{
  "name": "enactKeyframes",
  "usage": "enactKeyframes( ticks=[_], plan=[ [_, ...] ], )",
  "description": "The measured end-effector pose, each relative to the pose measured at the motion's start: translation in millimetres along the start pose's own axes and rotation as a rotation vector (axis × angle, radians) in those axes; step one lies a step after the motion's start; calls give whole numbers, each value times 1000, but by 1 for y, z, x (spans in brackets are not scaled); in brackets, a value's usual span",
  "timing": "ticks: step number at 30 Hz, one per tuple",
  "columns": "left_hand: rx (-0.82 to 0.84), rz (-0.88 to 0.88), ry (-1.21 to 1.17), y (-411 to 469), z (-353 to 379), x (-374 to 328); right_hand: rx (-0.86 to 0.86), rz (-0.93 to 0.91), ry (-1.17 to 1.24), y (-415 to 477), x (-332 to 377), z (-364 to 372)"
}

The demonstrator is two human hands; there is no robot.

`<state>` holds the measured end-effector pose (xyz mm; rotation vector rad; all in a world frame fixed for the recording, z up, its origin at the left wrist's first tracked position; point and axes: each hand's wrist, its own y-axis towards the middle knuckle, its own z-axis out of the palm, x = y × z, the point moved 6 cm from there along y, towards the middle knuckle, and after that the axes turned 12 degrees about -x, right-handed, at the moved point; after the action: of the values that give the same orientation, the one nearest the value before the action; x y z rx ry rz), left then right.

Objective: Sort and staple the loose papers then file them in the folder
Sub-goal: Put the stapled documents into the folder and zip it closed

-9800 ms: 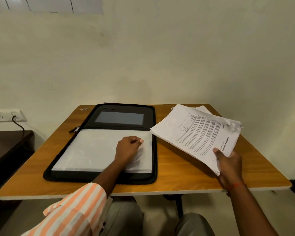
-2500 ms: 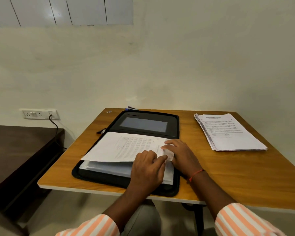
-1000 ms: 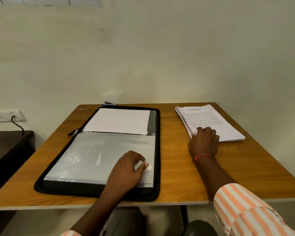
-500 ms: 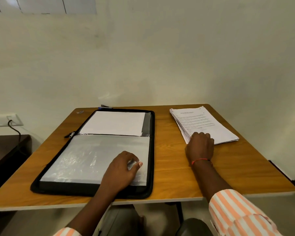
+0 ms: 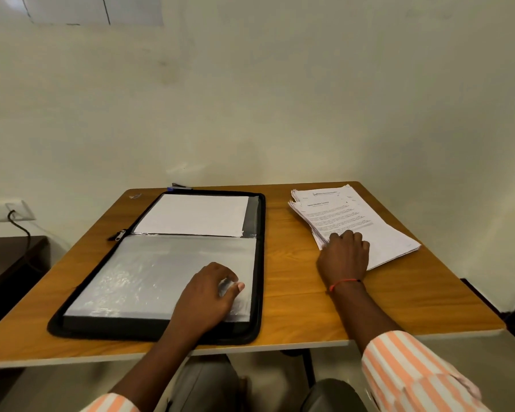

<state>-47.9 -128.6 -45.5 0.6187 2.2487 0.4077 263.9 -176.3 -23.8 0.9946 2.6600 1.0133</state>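
Observation:
A black zip folder [image 5: 259, 263] lies open on the wooden table [image 5: 295, 292]. Its far half shows a white sheet [image 5: 191, 214] filed face down in a sleeve. Its near half is a stack of clear plastic sleeves [image 5: 149, 275]. My left hand [image 5: 204, 295] rests on the near right corner of those sleeves, fingers curled, thumb out on the plastic. A stack of printed papers [image 5: 354, 218] lies at the table's far right. My right hand [image 5: 344, 254] lies on the near left edge of that stack, fingertips on the top sheets; whether it grips any is unclear.
A pen-like object [image 5: 179, 185] lies behind the folder by the wall. The folder's zip pull [image 5: 118, 234] hangs out at its left. A wall socket with a black cable [image 5: 3, 211] and a dark low table [image 5: 9, 263] are at the left.
Since 2.5 s ago a printed sheet went into a sleeve and that sleeve was flipped to the far half. My right hand moved to the paper stack and its fingers now sit slightly farther onto it.

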Motion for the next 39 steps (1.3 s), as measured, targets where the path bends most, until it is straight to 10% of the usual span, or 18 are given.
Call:
enactKeyframes(
  ticks=[16, 22, 31, 39],
  plan=[
    [7, 19, 38, 1, -3, -6, 54, 3, 18, -10, -6, -14],
    [4, -62, -8, 21, 4, -33, 88, 3, 701, -37, 36, -41],
    [282, -368, -257, 56, 97, -97, 310, 439, 113, -1, -73, -3],
    [276, -555, -451, 75, 104, -93, 348, 558, 869, -4, -82, -12]
  ],
)
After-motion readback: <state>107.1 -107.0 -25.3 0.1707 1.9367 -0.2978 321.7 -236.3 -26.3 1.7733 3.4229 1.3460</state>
